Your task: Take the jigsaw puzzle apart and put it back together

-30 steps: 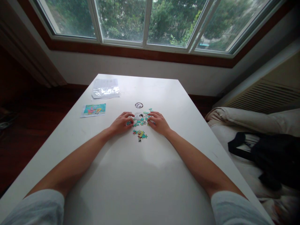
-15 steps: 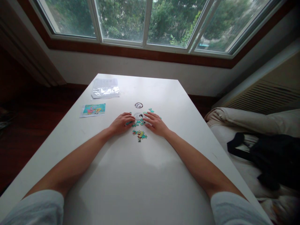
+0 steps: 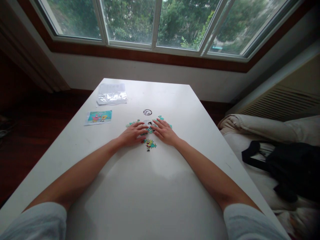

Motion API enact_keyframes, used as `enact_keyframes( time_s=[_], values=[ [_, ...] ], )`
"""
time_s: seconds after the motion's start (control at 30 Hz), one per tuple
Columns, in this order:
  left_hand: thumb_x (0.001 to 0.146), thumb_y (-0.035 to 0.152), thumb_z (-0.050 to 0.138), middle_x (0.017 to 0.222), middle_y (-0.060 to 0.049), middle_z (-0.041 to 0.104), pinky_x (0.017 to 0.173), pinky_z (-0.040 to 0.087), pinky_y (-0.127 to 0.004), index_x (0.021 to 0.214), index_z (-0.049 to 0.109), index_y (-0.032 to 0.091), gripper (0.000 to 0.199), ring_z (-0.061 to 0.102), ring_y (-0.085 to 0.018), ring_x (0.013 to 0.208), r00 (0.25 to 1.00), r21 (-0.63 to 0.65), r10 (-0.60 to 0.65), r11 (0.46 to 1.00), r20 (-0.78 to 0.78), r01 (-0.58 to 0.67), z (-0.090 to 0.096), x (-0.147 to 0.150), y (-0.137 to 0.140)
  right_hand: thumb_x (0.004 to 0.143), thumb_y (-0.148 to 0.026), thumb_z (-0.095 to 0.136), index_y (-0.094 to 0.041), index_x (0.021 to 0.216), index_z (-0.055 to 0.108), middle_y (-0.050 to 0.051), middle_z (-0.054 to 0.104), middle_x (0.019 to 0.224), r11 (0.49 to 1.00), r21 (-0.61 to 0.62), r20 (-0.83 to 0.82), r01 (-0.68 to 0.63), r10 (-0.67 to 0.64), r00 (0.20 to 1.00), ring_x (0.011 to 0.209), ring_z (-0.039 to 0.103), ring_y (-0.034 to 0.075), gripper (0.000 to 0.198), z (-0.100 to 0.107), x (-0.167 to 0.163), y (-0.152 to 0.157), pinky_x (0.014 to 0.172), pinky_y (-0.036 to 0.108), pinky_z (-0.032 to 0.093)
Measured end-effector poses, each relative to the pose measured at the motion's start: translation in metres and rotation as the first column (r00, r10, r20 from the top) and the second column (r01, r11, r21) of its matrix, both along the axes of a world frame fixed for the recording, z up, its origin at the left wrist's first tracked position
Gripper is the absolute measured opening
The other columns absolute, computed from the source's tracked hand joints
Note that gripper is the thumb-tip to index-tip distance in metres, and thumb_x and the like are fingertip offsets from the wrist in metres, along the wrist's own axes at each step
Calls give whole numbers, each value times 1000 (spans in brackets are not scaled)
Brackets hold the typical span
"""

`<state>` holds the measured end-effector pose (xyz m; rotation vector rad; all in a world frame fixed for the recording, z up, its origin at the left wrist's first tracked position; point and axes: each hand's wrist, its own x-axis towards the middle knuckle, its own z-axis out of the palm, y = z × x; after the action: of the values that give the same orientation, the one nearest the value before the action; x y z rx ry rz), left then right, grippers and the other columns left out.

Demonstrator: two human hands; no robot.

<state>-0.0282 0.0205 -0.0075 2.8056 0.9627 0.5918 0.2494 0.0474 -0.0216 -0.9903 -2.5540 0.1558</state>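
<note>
Lying btwn & around hands (image 3: pixel 165 133): loose puzzle pcs (image 3: pixel 150 130) | joined chunk (image 3: pixel 150 143) (by L hand (image 3: pixel 133 134)) | fingers spread, grip unclear

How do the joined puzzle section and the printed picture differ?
Outline: the puzzle section is jagged and irregular, while the picture is roughly rectangular.
Size: the puzzle section is smaller than the picture.
Place: the puzzle section lies close by the left hand; the picture lies apart, farther to the left.
Shared: the puzzle section and picture both lie on the white table and show a yellow figure with blue-green.
</note>
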Motion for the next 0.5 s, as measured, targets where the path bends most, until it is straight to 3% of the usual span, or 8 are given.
enact_keyframes(
  time_s=[0.2, 0.37, 0.5],
  values=[
    [101, 42, 55, 149, -3, 58, 122, 34, -54, 140, 61, 31, 40, 36, -30, 150, 998, -24, -49, 999, -41, 48, 3, 2, -4, 106, -34, 45, -31, 134, 67, 2, 48, 158, 1000, 18, 2, 11, -11, 1000, 155, 28, 28, 35, -3, 5, 6, 126, 56, 27],
    [100, 43, 58, 148, -5, 58, 122, 36, -53, 139, 62, 29, 41, 38, -29, 148, 998, -24, -51, 998, -27, 50, 4, 4, -5, 105, -36, 48, -33, 144, 59, 1, 40, 164, 1000, 6, 26, -29, 29, 999, 156, 24, 29, 41, -1, 4, 3, 126, 59, 25],
    [101, 42, 57, 146, -4, 61, 122, 35, -51, 135, 64, 28, 38, 40, -29, 147, 998, -22, -61, 998, -32, 61, 4, 4, -5, 107, -38, 44, -33, 139, 64, 1, 42, 162, 1000, -22, -4, -20, 20, 1000, 156, 24, 29, 38, -1, 4, 3, 126, 59, 24]
  ],
)
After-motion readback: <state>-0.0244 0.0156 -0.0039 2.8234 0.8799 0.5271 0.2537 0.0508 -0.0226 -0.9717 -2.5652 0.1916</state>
